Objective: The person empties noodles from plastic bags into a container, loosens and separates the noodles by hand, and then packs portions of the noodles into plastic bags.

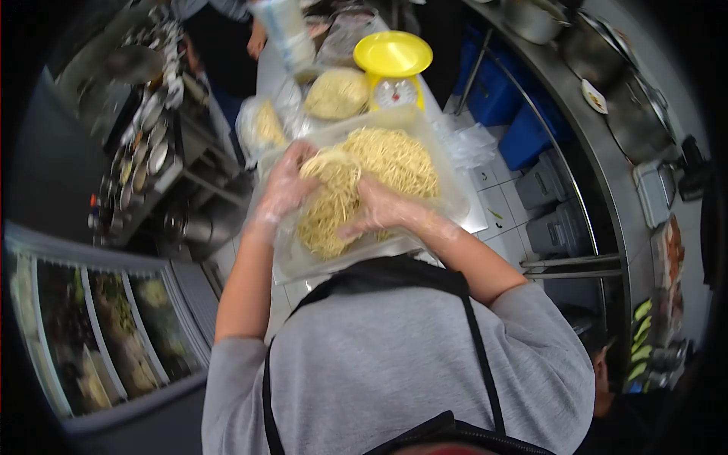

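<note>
A clump of noodles (327, 199) is gripped between both gloved hands — the left hand (284, 189) curled around its side, the right hand (383, 208) spread over it, fingers pressed in. Beneath the hands a clear tub (447, 199) of noodles is seen — beyond them, a yellow scale (393, 70).

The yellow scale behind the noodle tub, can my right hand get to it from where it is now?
Probably yes: the right hand rests on noodles in the tub, and the yellow scale stands just beyond, nothing between.
</note>
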Available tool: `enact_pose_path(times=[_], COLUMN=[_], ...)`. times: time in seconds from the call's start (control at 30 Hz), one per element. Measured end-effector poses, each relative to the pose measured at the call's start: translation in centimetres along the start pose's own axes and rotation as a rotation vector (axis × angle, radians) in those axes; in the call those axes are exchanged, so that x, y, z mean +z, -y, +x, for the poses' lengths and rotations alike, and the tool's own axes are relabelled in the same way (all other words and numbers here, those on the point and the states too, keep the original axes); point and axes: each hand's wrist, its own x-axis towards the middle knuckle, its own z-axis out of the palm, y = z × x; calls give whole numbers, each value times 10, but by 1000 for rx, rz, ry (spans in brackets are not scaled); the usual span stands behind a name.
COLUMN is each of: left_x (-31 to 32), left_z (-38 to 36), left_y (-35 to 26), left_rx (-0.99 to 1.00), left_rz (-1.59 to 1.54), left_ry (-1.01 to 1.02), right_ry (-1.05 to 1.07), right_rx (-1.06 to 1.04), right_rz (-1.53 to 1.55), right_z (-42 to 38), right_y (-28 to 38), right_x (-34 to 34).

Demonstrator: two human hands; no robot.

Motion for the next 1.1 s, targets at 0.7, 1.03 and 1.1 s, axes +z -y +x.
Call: enact_pose_path(times=[0.7, 1.03, 1.1], left_x=[9, 43, 35], left_z=[-24, -25, -5], left_y=[4, 4, 40], left_rx=[401, 165, 193], left_rz=[853, 1090, 1050], left_ry=[-263, 334, 270], right_ry=[-75, -42, 23], right_rx=[173, 417, 384], right_rz=[-370, -457, -396], right_z=[13, 17, 17], right_y=[-18, -20, -19], right_x=[-54, -43, -47])
